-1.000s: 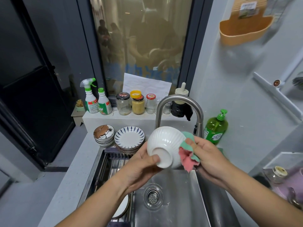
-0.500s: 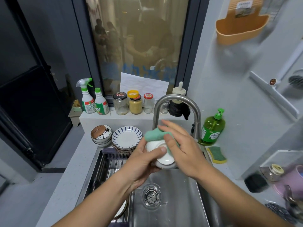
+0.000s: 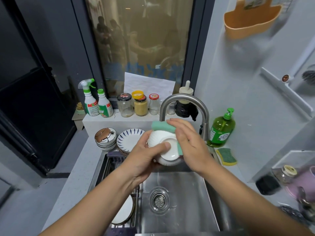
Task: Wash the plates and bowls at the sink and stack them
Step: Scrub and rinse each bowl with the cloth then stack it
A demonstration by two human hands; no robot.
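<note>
Over the steel sink [image 3: 187,210], my left hand [image 3: 144,159] grips a white ribbed bowl [image 3: 163,142], its base turned toward me and my thumb on the foot ring. My right hand [image 3: 189,143] presses a green cloth [image 3: 162,126] against the bowl's upper right side with straight fingers. The bowl's inside is hidden. Behind the sink's left corner stand a stack of patterned bowls [image 3: 105,137] and a stack of blue-striped plates [image 3: 127,140]. A white plate [image 3: 124,212] lies on the rack at the sink's left.
The curved tap [image 3: 184,99] arches just behind the bowl. A green soap bottle [image 3: 221,128] and a yellow-green sponge [image 3: 226,156] sit right of it. Spray bottles [image 3: 95,103] and jars [image 3: 140,104] line the ledge. Jars and a pink pot crowd the right counter.
My right hand moved the cloth from the bowl's right side up onto its top and base. The bowl has been tilted so its base faces me more squarely.
</note>
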